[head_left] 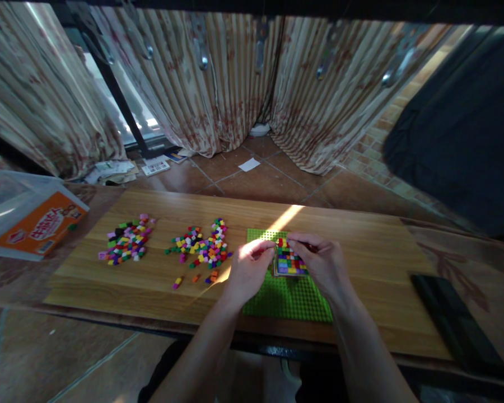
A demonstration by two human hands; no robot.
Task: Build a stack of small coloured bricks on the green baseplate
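Note:
A green studded baseplate (288, 299) lies on a wooden board (159, 280). On it sits a small square frame filled with many coloured little cubes (289, 262). My left hand (250, 268) rests curled at the frame's left edge, fingers pinched together; what they hold is too small to make out. My right hand (323, 263) is curled over the frame's right and top edge, fingers closed against it. Two heaps of loose coloured cubes lie to the left, one (201, 246) near the middle of the board and one (128, 240) farther left.
An orange and white box (40, 226) lies in a clear plastic container at the far left. A dark flat object (453, 322) lies at the right. Curtains hang behind, with papers (155, 165) on the tiled floor. A dark cloth (466, 134) fills the upper right.

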